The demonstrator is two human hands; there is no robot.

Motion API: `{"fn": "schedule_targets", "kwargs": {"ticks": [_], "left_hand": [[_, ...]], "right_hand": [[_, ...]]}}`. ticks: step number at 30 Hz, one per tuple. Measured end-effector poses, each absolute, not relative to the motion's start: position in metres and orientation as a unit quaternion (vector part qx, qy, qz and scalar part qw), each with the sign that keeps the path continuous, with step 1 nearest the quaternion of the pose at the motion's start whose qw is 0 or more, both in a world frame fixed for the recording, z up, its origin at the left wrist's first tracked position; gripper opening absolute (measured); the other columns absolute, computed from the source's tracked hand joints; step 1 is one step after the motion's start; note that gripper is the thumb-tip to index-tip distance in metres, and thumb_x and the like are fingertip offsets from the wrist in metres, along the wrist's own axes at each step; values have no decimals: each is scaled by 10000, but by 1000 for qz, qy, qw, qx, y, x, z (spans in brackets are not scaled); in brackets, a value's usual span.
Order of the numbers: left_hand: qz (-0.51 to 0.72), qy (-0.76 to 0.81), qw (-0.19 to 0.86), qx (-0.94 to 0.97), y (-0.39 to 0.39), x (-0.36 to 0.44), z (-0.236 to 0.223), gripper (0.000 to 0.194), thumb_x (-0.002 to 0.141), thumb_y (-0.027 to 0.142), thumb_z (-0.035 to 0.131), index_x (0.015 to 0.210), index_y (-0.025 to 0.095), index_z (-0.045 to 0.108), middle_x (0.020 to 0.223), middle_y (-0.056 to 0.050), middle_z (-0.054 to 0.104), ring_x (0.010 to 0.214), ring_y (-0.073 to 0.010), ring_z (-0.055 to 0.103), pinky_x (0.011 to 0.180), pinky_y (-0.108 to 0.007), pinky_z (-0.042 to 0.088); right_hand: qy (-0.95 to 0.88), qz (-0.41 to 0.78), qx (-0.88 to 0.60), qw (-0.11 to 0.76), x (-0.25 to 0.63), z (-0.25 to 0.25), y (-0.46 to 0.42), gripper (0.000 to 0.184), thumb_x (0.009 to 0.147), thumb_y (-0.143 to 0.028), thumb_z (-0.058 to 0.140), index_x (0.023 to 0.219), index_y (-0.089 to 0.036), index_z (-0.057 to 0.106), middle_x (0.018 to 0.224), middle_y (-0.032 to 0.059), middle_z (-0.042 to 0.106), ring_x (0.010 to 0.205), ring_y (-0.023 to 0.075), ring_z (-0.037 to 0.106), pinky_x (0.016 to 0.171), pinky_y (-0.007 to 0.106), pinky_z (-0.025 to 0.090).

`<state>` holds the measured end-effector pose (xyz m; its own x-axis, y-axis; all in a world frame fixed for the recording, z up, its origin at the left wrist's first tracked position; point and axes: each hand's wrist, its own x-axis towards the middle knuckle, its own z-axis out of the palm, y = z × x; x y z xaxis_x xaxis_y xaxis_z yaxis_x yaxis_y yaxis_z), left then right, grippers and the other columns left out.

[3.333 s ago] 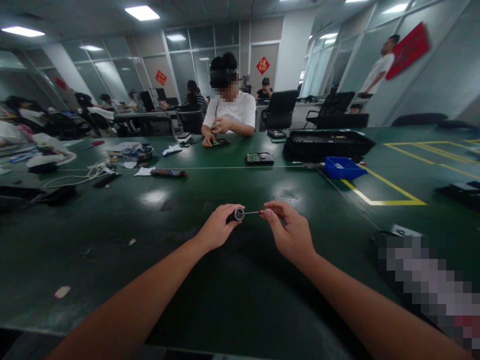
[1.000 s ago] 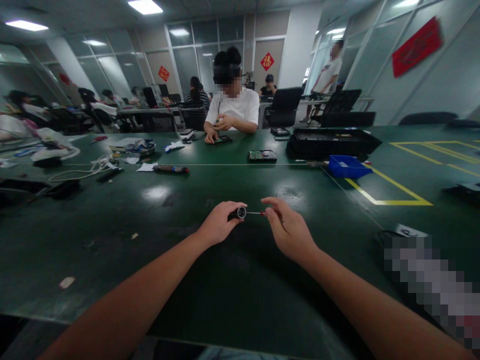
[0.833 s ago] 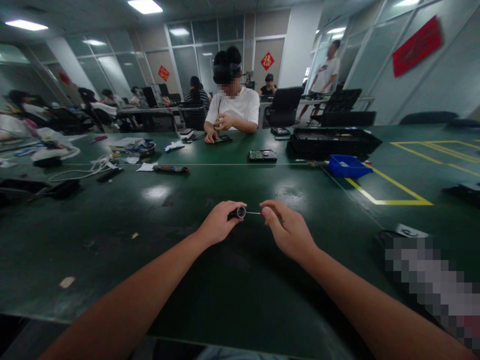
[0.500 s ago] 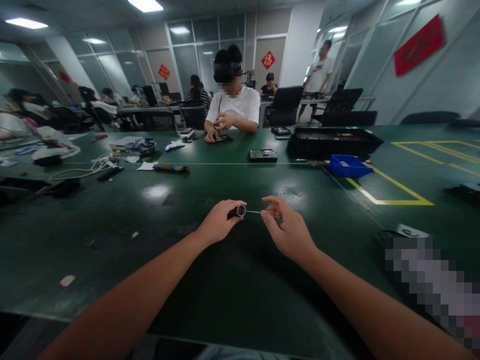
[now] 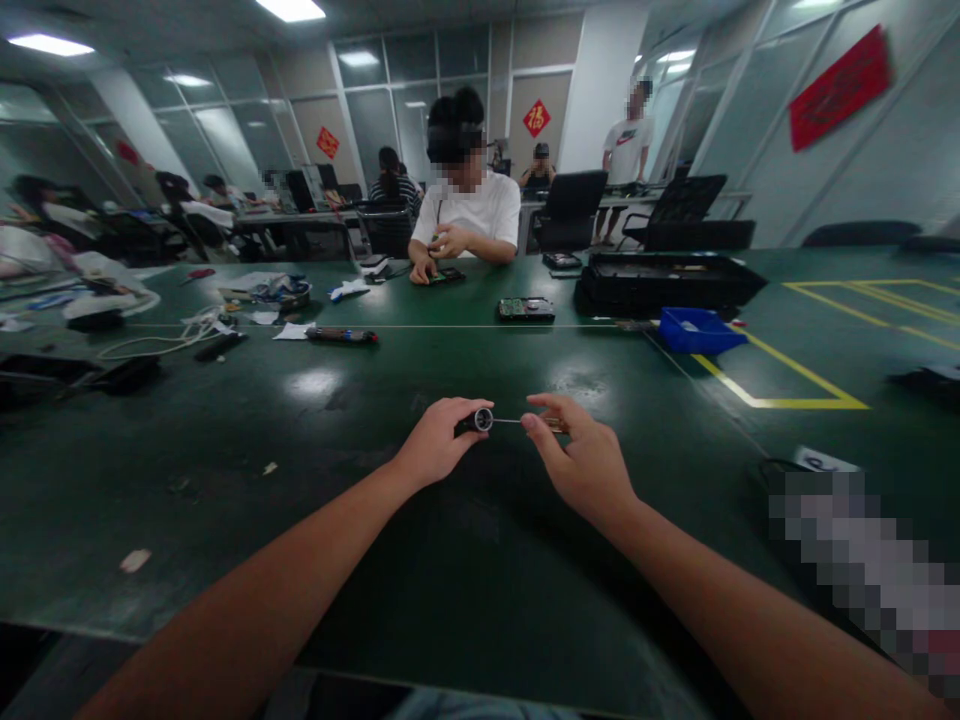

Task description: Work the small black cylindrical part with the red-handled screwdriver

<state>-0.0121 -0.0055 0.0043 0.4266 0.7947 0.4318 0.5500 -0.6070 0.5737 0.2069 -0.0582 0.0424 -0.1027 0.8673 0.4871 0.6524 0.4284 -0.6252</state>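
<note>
My left hand (image 5: 441, 440) is closed around a short black cylinder with a silver ring at its end (image 5: 482, 420); the round end faces me, and the fingers hide much of the body. To its right, my right hand (image 5: 585, 450) holds a screwdriver (image 5: 508, 421) between thumb and fingers. Its thin metal shaft points left, and the tip meets the cylinder's side near the ring. Only a bit of the amber-looking handle shows behind the thumb. Both hands are above the green table (image 5: 420, 600).
Ahead lie a hard drive (image 5: 525, 309), a brown-and-black tool-like object (image 5: 343, 336), a blue bin (image 5: 699, 331) and a black tray (image 5: 667, 285). Cables and scraps lie at left (image 5: 172, 342). Across the table, a person (image 5: 469, 210) handles a small device. A blurred-out object (image 5: 862, 560) is at right.
My right hand has shifted and turned slightly around the screwdriver handle. My left hand and the cylinder have stayed nearly still.
</note>
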Motion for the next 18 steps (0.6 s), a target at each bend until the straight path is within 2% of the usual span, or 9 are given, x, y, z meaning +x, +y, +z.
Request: {"fn": "schedule_targets", "kwargs": {"ticks": [6, 8, 11, 15, 18], "left_hand": [[342, 400, 180, 831, -6, -13, 4, 392, 884, 236, 693, 1271, 261, 631, 1240, -39, 684, 1164, -233, 601, 1048, -433, 430], [336, 403, 184, 831, -7, -13, 5, 386, 888, 233, 688, 1269, 258, 633, 1231, -40, 688, 1148, -232, 609, 1039, -430, 436], [329, 411, 185, 830, -8, -12, 7, 378, 886, 224, 684, 1261, 253, 641, 1196, -44, 698, 1114, -233, 620, 1014, -426, 452], [335, 410, 181, 829, -7, -12, 6, 393, 887, 226, 684, 1275, 257, 632, 1200, -44, 695, 1127, -238, 615, 1022, -429, 445], [337, 403, 182, 831, -6, -13, 4, 398, 886, 227, 689, 1278, 260, 629, 1208, -38, 694, 1132, -232, 612, 1021, -420, 439]], "right_hand": [[-731, 130, -529, 412, 208, 43, -57, 325, 1003, -430, 470, 1105, -201, 676, 663, 2, 678, 581, 166, 646, 562, 276, 439], [-732, 132, -531, 406, 208, 43, -56, 311, 1000, -427, 478, 1084, -203, 677, 643, -5, 659, 553, 161, 627, 545, 276, 423], [-739, 137, -523, 401, 207, 42, -56, 281, 995, -385, 485, 1137, -199, 641, 713, 14, 680, 610, 177, 650, 581, 290, 455], [-756, 140, -489, 412, 208, 43, -57, 277, 967, -293, 506, 1217, -192, 569, 932, 73, 710, 814, 214, 691, 717, 331, 520], [-760, 145, -483, 410, 209, 45, -58, 269, 967, -294, 506, 1208, -190, 564, 957, 80, 704, 830, 217, 685, 732, 344, 520]]}}
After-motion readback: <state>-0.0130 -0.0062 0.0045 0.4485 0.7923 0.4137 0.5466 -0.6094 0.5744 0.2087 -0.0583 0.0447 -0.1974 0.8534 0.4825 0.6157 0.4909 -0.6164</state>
